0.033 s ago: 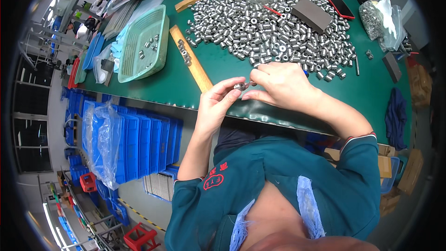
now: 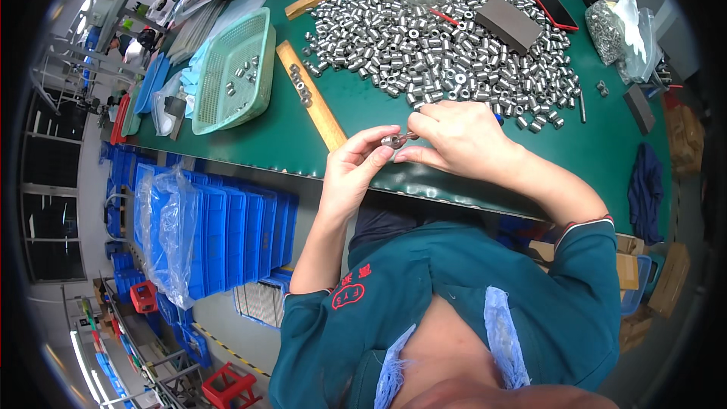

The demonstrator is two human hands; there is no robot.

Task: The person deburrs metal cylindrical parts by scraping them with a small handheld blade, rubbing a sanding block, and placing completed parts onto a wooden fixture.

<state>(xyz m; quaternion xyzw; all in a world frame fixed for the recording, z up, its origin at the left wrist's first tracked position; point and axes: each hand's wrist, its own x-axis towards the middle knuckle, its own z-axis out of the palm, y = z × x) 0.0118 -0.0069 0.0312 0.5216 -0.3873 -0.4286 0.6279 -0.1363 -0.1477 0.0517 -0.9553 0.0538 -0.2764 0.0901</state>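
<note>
I see both hands working at the near edge of the green-topped table (image 2: 303, 132). The left hand (image 2: 354, 165) pinches a small metal sleeve (image 2: 391, 140) between thumb and fingertips, its open bore turned toward the camera. The right hand (image 2: 458, 138) is curled around a thin metal tool (image 2: 410, 136), whose tip meets the sleeve; a bit of blue shows behind the knuckles, but I cannot tell what it belongs to. The sleeve sits in the air just above the table's front edge, between the two hands and clear of the surface.

Beyond the hands lies a broad pile of like metal sleeves (image 2: 443, 38), bounded on the left and far sides by wooden strips (image 2: 318, 106). A few sleeves rest in a row on the nearer strip. On the pile I note a dark grey block (image 2: 509, 23) and a red stick (image 2: 445, 17). A red-cased phone (image 2: 551, 4) lies at the far edge, near a clear bag of small metal parts (image 2: 606, 30).

To the left, a pale green mesh basket (image 2: 257, 83) holds several sleeves. Below the table, on the left, stand stacked blue bins (image 2: 227, 235) partly under clear plastic. The person wears a teal work jacket (image 2: 469, 295).
</note>
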